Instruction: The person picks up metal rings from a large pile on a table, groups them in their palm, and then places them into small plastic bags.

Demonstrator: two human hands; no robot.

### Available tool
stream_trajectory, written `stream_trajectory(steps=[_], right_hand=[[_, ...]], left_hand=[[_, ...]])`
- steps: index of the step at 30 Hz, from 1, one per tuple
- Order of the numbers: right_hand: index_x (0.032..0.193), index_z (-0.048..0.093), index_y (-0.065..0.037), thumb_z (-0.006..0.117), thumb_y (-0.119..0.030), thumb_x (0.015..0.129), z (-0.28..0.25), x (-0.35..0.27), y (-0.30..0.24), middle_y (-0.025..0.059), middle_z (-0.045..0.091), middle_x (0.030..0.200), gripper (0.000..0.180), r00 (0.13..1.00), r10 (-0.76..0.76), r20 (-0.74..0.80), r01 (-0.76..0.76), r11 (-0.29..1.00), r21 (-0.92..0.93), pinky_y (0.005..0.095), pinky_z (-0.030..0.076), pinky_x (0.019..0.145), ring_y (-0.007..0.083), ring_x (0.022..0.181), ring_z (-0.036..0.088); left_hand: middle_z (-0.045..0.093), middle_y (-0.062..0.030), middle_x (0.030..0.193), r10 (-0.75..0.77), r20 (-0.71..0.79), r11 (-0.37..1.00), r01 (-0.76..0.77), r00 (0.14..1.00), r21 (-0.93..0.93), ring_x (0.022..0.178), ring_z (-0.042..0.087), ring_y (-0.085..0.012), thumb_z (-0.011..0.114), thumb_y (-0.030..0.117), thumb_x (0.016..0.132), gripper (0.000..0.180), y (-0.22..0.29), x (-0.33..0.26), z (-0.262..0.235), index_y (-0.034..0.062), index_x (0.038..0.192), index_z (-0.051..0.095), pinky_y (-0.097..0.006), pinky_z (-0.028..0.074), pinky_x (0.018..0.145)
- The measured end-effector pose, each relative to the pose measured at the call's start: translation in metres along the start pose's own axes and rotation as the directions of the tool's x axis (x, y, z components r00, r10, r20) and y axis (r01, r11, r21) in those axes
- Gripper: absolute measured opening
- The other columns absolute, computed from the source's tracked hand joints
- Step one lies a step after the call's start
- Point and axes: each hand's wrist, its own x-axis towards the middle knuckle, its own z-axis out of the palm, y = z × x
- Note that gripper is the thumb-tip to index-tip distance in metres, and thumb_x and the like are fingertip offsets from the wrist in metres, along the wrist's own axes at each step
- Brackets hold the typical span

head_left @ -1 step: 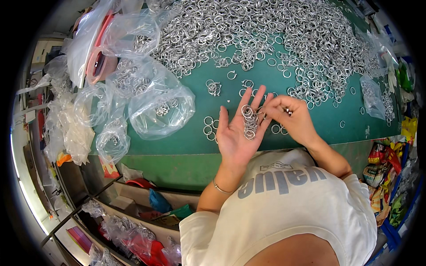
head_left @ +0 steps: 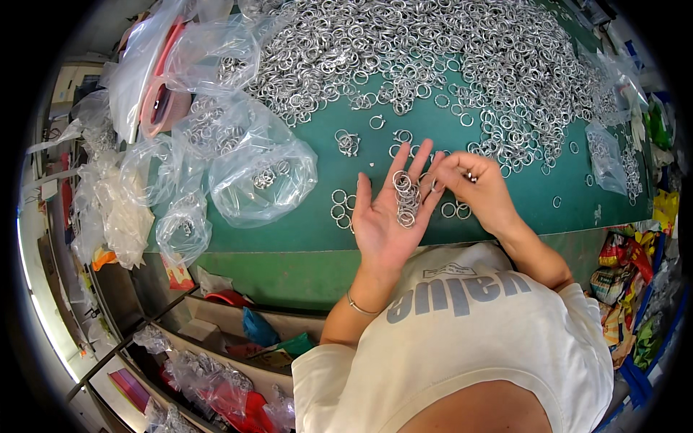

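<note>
My left hand point(head_left: 382, 231) is palm up with its fingers stretched apart, carrying a small overlapping row of silver metal rings point(head_left: 406, 202) along the palm and fingers. Beside its fingertips my right hand point(head_left: 476, 191) is closed, thumb and forefinger pinching a single ring point(head_left: 427, 182) against the left fingers. Small shiny metal bits point(head_left: 471, 177) show inside the curled right fingers; their shape is mostly hidden. Close to the hands on the green table point(head_left: 325, 231) lie a small stack of rings point(head_left: 347, 143), several loose rings point(head_left: 339, 204) and a few more point(head_left: 455, 210) under the right wrist.
A large heap of silver rings point(head_left: 433, 43) covers the far side of the table. Clear plastic bags point(head_left: 263, 177) with rings inside lie at left, near a pink basket point(head_left: 166, 108). Another plastic bag point(head_left: 605, 159) is at right. Below the table's edge is an open drawer point(head_left: 216, 325).
My right fingertips have shifted slightly to the right and away from me at the left fingers. The left hand and its rings stay in place.
</note>
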Motion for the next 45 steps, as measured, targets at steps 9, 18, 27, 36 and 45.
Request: stream_trajectory(steps=[9, 18, 27, 36, 45], right_hand=[[0.085, 0.057, -0.003, 0.052, -0.018, 0.09, -0.004, 0.002, 0.007, -0.0059, 0.047, 0.059, 0.017, 0.99, 0.118, 0.073, -0.136, 0.922, 0.361, 0.0186, 0.016, 0.039, -0.0007, 0.044, 0.026], [0.102, 0.053, -0.007, 0.058, -0.014, 0.083, 0.002, 0.002, 0.014, -0.0011, 0.053, 0.059, 0.021, 0.981, -0.193, 0.031, 0.195, 0.956, -0.219, 0.0227, 0.031, 0.042, 0.0066, 0.047, 0.042], [0.091, 0.056, -0.009, 0.063, -0.019, 0.075, 0.008, -0.008, 0.006, 0.0084, 0.057, 0.058, 0.02, 0.933, -0.3, 0.197, 0.349, 0.637, -0.687, 0.0328, 0.038, 0.043, 0.027, 0.049, 0.054], [0.089, 0.053, 0.0, 0.053, -0.009, 0.087, -0.004, 0.011, 0.007, 0.0004, 0.06, 0.072, 0.009, 0.99, -0.139, -0.001, 0.138, 0.987, -0.077, 0.0194, 0.037, 0.055, 0.0008, 0.065, 0.048], [0.096, 0.054, -0.004, 0.058, -0.009, 0.083, -0.007, 0.009, 0.005, 0.0022, 0.058, 0.062, 0.015, 0.981, -0.192, 0.037, 0.193, 0.918, -0.347, 0.0202, 0.036, 0.049, 0.0036, 0.054, 0.048]], left_hand=[[0.008, -0.0211, 0.143, -0.017, -0.04, 0.993, 0.012, 0.999, -0.121, 0.132, 0.014, -0.0344, 0.032, 0.041, 0.091, 0.06, -0.001, -0.001, 0.001, 0.0025, 0.136, 0.021, -0.046, 0.013, 0.108], [0.014, -0.0199, 0.143, 0.018, 0.0, 0.997, -0.018, 1.0, 0.078, 0.13, 0.02, -0.0327, 0.026, 0.043, 0.093, 0.061, -0.002, 0.001, -0.014, 0.0005, 0.136, 0.021, -0.043, 0.018, 0.107], [0.022, -0.0197, 0.14, 0.097, -0.034, 0.968, -0.086, 0.995, 0.237, 0.13, 0.022, -0.0322, 0.025, 0.038, 0.094, 0.056, -0.012, 0.008, -0.012, -0.0007, 0.134, 0.024, -0.043, 0.02, 0.106], [0.026, -0.0194, 0.138, 0.099, -0.058, 0.986, -0.091, 0.993, 0.137, 0.127, 0.028, -0.03, 0.026, 0.037, 0.094, 0.055, -0.01, 0.007, -0.012, -0.0037, 0.132, 0.027, -0.042, 0.021, 0.107], [0.018, -0.0207, 0.141, 0.052, -0.018, 0.999, -0.052, 0.998, 0.011, 0.13, 0.022, -0.0311, 0.028, 0.039, 0.093, 0.059, -0.006, 0.004, -0.009, -0.0038, 0.133, 0.023, -0.043, 0.016, 0.108]])
